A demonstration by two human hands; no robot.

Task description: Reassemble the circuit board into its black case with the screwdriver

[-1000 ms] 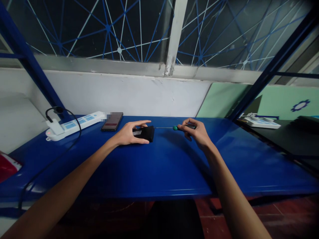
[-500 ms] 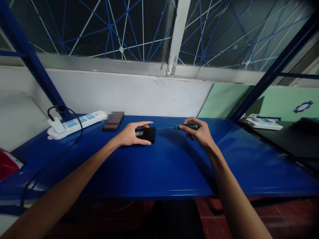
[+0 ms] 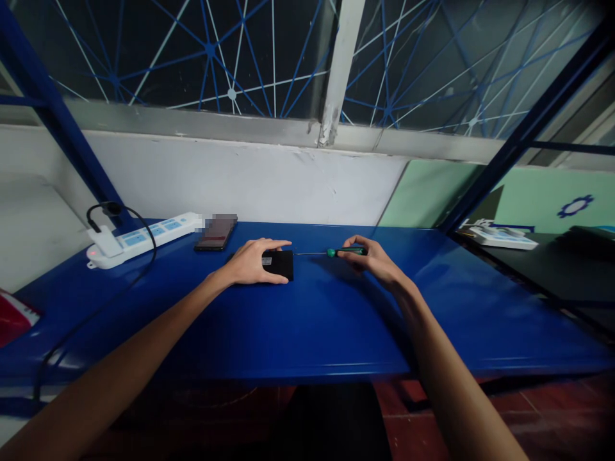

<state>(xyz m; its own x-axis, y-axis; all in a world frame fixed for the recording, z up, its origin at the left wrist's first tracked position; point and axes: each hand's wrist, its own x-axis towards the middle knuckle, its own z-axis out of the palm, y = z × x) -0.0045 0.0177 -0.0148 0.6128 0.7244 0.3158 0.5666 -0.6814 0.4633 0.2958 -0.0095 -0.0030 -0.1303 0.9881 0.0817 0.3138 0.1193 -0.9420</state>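
A flat black box (image 3: 283, 265) with a small pale label lies on the blue table. My left hand (image 3: 247, 262) grips it from the left, thumb along the near side and fingers along the far side. In my right hand (image 3: 372, 256) is a screwdriver (image 3: 331, 253) with a green and black handle, closed in my fingers. Its thin shaft lies level and points left, the tip close by the box's right end. Whether the tip touches the box I cannot tell. A tiny speck shows near the tip, too small to name.
Behind my left hand lies a phone (image 3: 217, 234), beside a white power strip (image 3: 144, 240) with a plugged-in adapter. A black cable (image 3: 103, 298) runs down the table's left side, near a red object (image 3: 14, 320). White items (image 3: 502, 237) rest on a dark surface at right.
The box's right end has come down and it now lies flatter. My right hand has moved slightly left, with the screwdriver's handle lower and turned a little.
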